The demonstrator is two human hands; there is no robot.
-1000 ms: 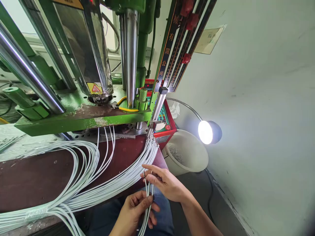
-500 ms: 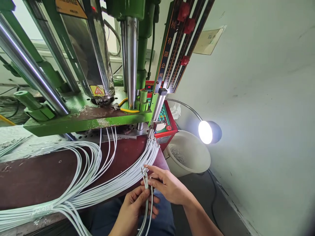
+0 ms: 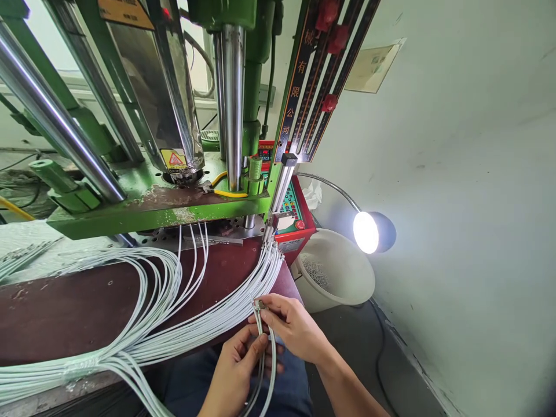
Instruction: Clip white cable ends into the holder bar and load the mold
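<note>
My left hand (image 3: 241, 362) is closed around a few thin white cables (image 3: 273, 370), which run down past my palm toward my lap. Their small metal end fittings (image 3: 258, 306) stick up above my left thumb. At those tips, my right hand (image 3: 295, 324) pinches with thumb and index finger; one cable loops down under it. Just beyond my hands, a large bundle of white cables (image 3: 208, 327) fans across the brown table (image 3: 65, 315), with metal ends gathered at the right, near the upright rail. Clear tape (image 3: 81, 368) wraps the bundle at the left.
A green press (image 3: 156, 214) stands behind the table, several cables passing beneath its plate. Yellow-handled pliers (image 3: 230, 193) lie on it. To the right are a red control box (image 3: 304, 215), a lit lamp (image 3: 367, 233) and a white bucket (image 3: 347, 284) holding small white scraps.
My right thumb and index finger have closed on the cable tips, from extended beside them. One cable now bows out further right. My left hand keeps its hold; the view has shifted slightly.
</note>
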